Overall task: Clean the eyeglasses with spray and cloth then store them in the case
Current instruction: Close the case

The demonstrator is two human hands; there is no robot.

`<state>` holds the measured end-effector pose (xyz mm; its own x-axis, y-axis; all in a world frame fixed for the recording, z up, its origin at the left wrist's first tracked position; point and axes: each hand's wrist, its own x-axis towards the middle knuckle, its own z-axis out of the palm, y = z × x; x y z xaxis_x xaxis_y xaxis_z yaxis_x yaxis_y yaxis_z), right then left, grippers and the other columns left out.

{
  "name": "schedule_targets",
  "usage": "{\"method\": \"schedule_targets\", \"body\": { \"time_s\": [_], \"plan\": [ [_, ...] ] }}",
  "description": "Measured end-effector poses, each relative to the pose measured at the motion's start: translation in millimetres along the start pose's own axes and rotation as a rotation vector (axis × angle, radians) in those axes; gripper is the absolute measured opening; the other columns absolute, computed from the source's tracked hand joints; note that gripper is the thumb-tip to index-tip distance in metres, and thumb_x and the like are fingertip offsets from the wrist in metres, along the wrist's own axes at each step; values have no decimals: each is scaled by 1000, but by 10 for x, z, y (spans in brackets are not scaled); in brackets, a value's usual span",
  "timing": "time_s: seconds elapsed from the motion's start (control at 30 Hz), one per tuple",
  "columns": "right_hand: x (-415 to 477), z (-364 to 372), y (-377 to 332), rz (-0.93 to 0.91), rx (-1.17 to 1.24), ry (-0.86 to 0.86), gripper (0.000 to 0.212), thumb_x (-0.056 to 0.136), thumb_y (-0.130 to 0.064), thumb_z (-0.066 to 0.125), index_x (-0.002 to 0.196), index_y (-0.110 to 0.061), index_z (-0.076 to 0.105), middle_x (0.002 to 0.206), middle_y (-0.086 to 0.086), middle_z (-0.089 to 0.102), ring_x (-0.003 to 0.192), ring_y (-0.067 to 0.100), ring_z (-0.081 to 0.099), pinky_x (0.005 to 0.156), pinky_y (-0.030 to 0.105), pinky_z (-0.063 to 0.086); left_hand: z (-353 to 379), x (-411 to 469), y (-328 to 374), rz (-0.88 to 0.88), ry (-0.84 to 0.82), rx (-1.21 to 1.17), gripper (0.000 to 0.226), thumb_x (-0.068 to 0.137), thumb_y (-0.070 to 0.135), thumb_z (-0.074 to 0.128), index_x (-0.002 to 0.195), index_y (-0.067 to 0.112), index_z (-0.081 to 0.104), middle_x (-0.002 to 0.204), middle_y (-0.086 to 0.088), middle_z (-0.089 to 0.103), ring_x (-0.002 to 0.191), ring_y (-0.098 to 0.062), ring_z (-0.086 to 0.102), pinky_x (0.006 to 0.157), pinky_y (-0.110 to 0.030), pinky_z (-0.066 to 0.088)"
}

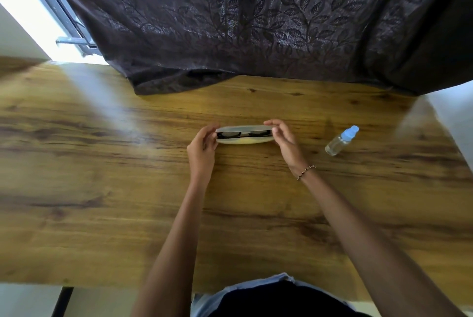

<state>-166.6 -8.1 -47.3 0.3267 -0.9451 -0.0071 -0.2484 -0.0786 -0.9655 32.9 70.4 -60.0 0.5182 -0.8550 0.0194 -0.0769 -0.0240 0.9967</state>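
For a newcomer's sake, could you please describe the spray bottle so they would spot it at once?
On the wooden table, look right of the right hand holding the case. The spray bottle sits alone there: small, clear, with a blue cap.

A left hand (203,147) and a right hand (282,138) grip the ends of a pale case (243,128), part-open over dark eyeglasses (243,134), on a wooden table (102,163). A spray bottle (341,140) sits at the case's 3 o'clock and a curtain (256,22) at 12.

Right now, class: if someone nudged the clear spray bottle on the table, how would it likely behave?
The spray bottle looks small and slim, so it is probably light and easily tipped. Its rounded body would likely roll across the smooth wooden table once down.
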Motion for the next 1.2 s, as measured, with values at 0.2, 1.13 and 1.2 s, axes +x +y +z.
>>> {"method": "schedule_targets", "body": {
  "time_s": [0.2,1.13,1.2],
  "plan": [
    [-49,-21,-14,-1,17,-37,24,102,-12,38,114,-22,56,119,-12,55,115,10,49,99,34,40,-47,-42,-1,-52,-103,-79,28,95,32,54,119,19,62,114,8,66,108,-6,62,93,-31,52],
    [-21,9,-452,413,571,-46,42,85,-18,70,123,-18,52,123,8,55,102,23,67,76,27,58,56,-40,324,-388,-95,-421,50,82,26,72,126,18,50,119,-2,63,107,-13,65,90,-25,54],
    [-19,19,-458,413,556,-38,44,83,-17,72,122,-18,53,124,9,54,98,22,69,76,27,58,52,-45,329,-386,-91,-437,44,82,22,71,122,19,52,117,-2,64,104,-13,66,87,-23,55]
  ]
}}
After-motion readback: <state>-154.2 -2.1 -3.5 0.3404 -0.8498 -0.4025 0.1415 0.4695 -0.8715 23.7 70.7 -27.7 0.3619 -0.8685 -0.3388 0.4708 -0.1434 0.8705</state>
